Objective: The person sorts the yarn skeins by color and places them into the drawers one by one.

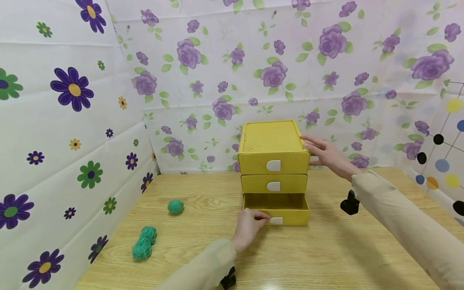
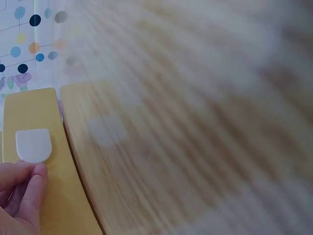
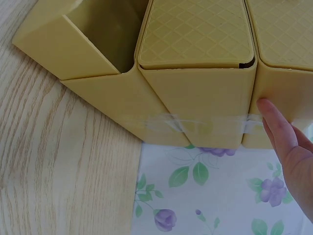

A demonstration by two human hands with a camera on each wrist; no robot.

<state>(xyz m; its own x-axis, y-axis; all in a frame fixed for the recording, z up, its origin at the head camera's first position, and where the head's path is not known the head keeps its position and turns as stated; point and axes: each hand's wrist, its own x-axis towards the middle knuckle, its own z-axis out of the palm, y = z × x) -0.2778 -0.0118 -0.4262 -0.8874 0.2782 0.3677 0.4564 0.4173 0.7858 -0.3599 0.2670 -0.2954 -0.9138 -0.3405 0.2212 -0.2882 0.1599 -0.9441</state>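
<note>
A yellow three-drawer organizer (image 1: 272,137) stands on the table, its bottom drawer (image 1: 290,217) pulled part way out and the two upper drawers closed. My left hand (image 1: 248,228) is at the front of that bottom drawer. Its thumb and a finger pinch the edge of the white handle (image 2: 34,145), seen close up in the left wrist view. My right hand (image 1: 326,155) rests against the right side of the organizer's top section, fingers fairly straight. In the right wrist view, its fingertips touch the yellow side wall (image 3: 274,93).
Left on the wooden table (image 1: 203,241) lie a round ball of green yarn (image 1: 175,206) and a longer green yarn skein (image 1: 144,243). Flower-patterned cloth (image 1: 217,80) hangs behind the organizer, and more patterned cloth lines both sides.
</note>
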